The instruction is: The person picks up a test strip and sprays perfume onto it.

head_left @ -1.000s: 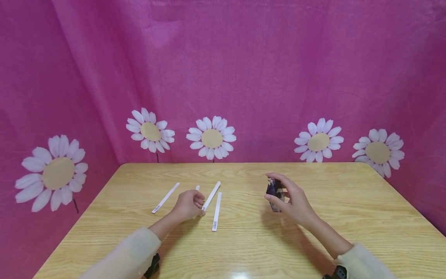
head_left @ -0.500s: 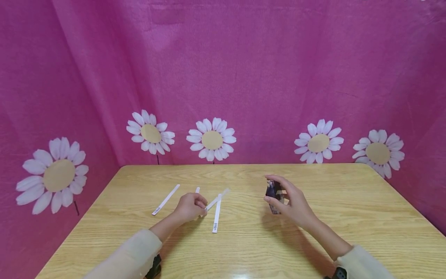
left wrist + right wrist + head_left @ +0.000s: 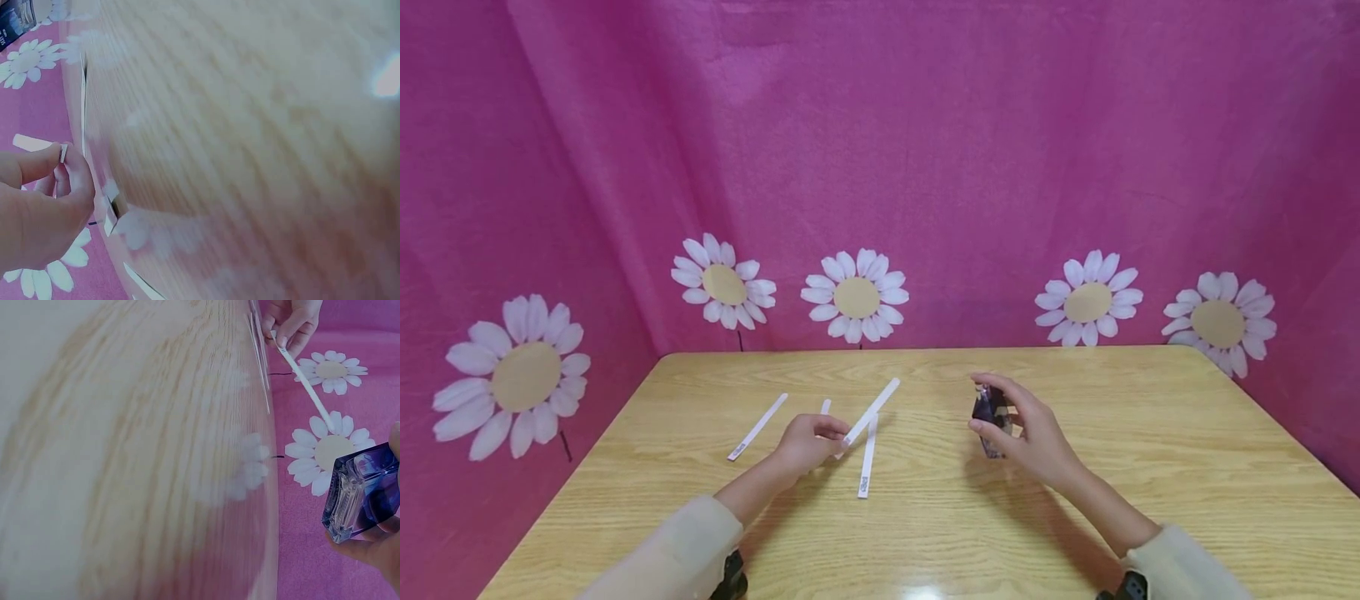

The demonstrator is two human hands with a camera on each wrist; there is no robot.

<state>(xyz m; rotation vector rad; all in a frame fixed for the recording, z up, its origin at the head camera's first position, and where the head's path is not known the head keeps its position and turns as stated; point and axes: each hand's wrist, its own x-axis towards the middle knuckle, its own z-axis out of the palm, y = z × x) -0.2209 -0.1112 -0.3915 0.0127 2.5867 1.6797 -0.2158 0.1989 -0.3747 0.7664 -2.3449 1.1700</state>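
Observation:
Between thumb and fingers my left hand (image 3: 808, 443) pinches the lower end of a white paper test strip (image 3: 877, 407). That strip slants up and to the right, raised off the table. In the right wrist view, the pinched strip (image 3: 307, 385) shows small print close to the fingers. My right hand (image 3: 1037, 437) grips a glass perfume bottle (image 3: 988, 410), fingers over the top and thumb at the lower side. The bottle (image 3: 362, 490) looks blue-violet with a thick clear base in the right wrist view. Its nozzle cannot be made out.
Flat on the wooden table (image 3: 925, 508) lie a strip (image 3: 758, 427) at left, a strip (image 3: 825, 407) partly behind my left hand, and a strip (image 3: 867, 467) below the raised one. A pink flowered cloth (image 3: 970, 167) hangs behind the table.
The strip in my left hand has swung to the right and risen, now passing over the strip lying nearby. My left hand has shifted slightly right. My right hand and the bottle stay put.

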